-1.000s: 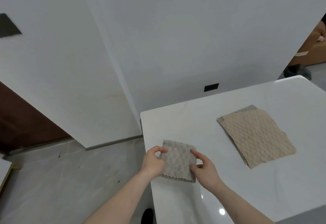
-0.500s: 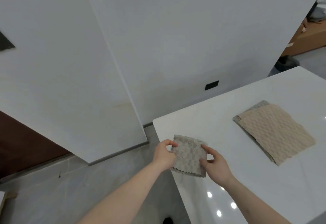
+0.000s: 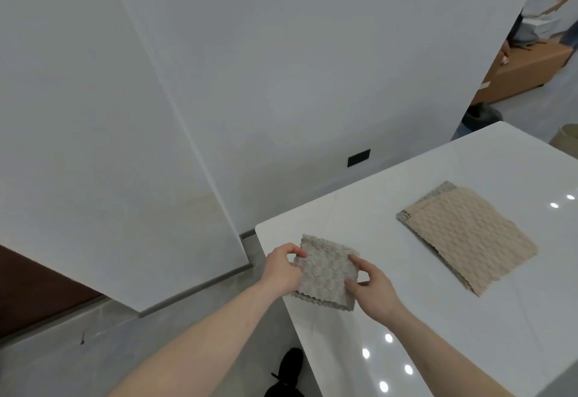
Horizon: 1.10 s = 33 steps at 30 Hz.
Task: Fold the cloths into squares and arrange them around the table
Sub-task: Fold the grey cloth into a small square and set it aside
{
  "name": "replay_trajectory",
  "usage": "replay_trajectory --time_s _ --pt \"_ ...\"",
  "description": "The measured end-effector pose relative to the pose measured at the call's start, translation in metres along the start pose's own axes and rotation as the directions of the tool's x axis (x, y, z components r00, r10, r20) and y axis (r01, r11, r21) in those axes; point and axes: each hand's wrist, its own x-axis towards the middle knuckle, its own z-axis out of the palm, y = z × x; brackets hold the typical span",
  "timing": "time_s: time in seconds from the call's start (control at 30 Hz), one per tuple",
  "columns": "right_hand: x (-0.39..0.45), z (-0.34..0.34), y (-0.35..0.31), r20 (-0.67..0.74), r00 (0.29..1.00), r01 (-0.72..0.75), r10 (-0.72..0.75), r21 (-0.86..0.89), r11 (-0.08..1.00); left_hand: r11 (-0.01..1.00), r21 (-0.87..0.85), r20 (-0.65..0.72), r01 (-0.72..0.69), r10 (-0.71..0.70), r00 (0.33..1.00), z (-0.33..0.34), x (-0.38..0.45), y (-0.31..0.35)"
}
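Note:
A small grey textured cloth (image 3: 325, 271), folded into a square, sits at the near left corner of the white table (image 3: 359, 209). My left hand (image 3: 281, 266) pinches its left edge. My right hand (image 3: 369, 287) grips its right edge with thumb on top. A larger beige textured cloth (image 3: 472, 237) lies flat further right on the table, with a grey layer showing under its far edge.
The table's left edge drops to a grey tiled floor where a black shoe (image 3: 289, 368) shows. White wall panels (image 3: 281, 68) rise behind the table, with a black outlet (image 3: 358, 157). A person and a brown box (image 3: 525, 74) are at the far right.
The view has shifted slightly, so table and cloths sit a bit lower left in frame. Both hands keep hold of the grey cloth at the table corner.

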Motion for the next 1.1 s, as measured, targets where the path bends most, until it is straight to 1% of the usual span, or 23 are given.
replay_trajectory --time_s 0.27,0.53,0.63,0.73,0.83,0.9,0.93,0.97,1.03,1.07,1.1 --pt "0.102 -0.001 -0.015 -0.095 0.992 -0.089 0.085 -0.037 0.995 0.997 0.077 0.134 -0.01 0.0 0.991 0.009 0.126 0.028" --pt "0.208 0.011 -0.008 -0.169 0.971 -0.185 0.171 -0.071 0.98 0.995 0.101 0.294 -0.015 -0.015 0.956 0.038 0.239 0.035" --pt "0.24 0.016 -0.003 -0.187 0.962 -0.215 0.199 -0.072 0.974 0.988 0.126 0.335 -0.084 0.037 0.942 0.046 0.266 0.035" --pt "0.27 0.017 0.012 -0.185 0.955 -0.246 0.233 -0.055 0.968 0.982 0.1 0.352 -0.161 0.117 0.929 0.058 0.285 0.035" --pt "0.29 0.012 0.016 -0.198 0.957 -0.226 0.211 -0.056 0.972 0.976 0.09 0.378 -0.199 0.151 0.913 0.067 0.304 0.036" --pt "0.294 0.011 0.01 -0.214 0.956 -0.229 0.2 -0.117 0.966 0.958 0.151 0.428 -0.244 0.159 0.89 0.073 0.314 0.033" --pt "0.293 0.012 0.007 -0.208 0.957 -0.24 0.204 -0.166 0.956 0.93 0.224 0.455 -0.291 0.165 0.875 0.076 0.318 0.03" --pt "0.291 0.013 0.008 -0.199 0.959 -0.244 0.201 -0.221 0.944 0.876 0.32 0.474 -0.361 0.181 0.862 0.079 0.32 0.026" --pt "0.286 0.018 0.011 -0.168 0.969 -0.229 0.18 -0.347 0.909 0.704 0.49 0.501 -0.514 0.255 0.827 0.084 0.318 0.016" --pt "0.283 0.02 0.016 -0.142 0.974 -0.221 0.178 -0.402 0.888 0.623 0.532 0.522 -0.574 0.292 0.801 0.085 0.315 0.011" --pt "0.28 0.022 0.021 -0.111 0.976 -0.219 0.189 -0.448 0.867 0.566 0.553 0.551 -0.612 0.303 0.778 0.087 0.312 0.004"
